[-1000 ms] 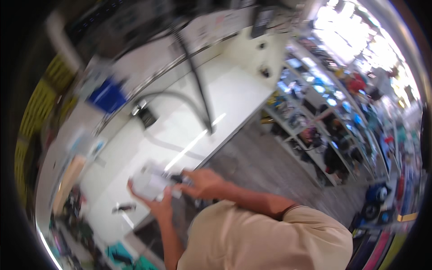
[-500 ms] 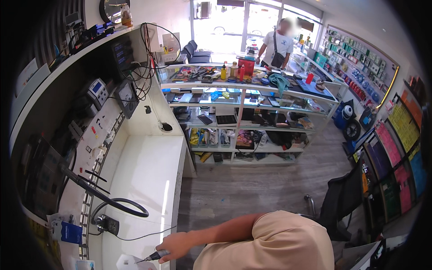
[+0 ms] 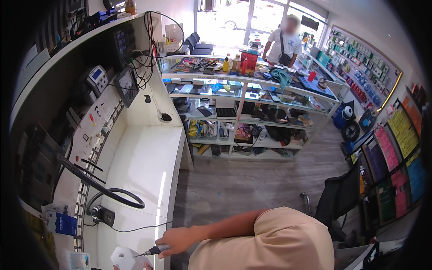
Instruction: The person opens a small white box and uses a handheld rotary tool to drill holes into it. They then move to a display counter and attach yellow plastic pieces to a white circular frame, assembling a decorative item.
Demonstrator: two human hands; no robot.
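My right hand (image 3: 177, 241) is closed around a pen-shaped tool (image 3: 156, 249) with a grey and black grip and a thin pointed tip. The tip points left, at or just above a pale white piece (image 3: 122, 257) with angled corners and a small printed code. Whether it touches cannot be made out. At the lower edge, fingertips of my left hand (image 3: 147, 266) show around that piece, which they seem to grip; the rest of that hand is out of frame. A thin dark cord (image 3: 139, 230) runs over the white bench (image 3: 139, 157) toward my right hand.
A black flexible hose (image 3: 119, 198) and a black adapter (image 3: 106, 216) lie along the bench's left side. Left of them stand a small meter (image 3: 96, 78) and a dark screen. A glass counter (image 3: 202, 81), a black chair (image 3: 339, 198) and a person (image 3: 283, 42) are beyond.
The view has shifted slightly. The white piece shows more fully, with fingertips now at its edges. My right hand still holds the pen-shaped tool over it. The person behind the counter has turned slightly.
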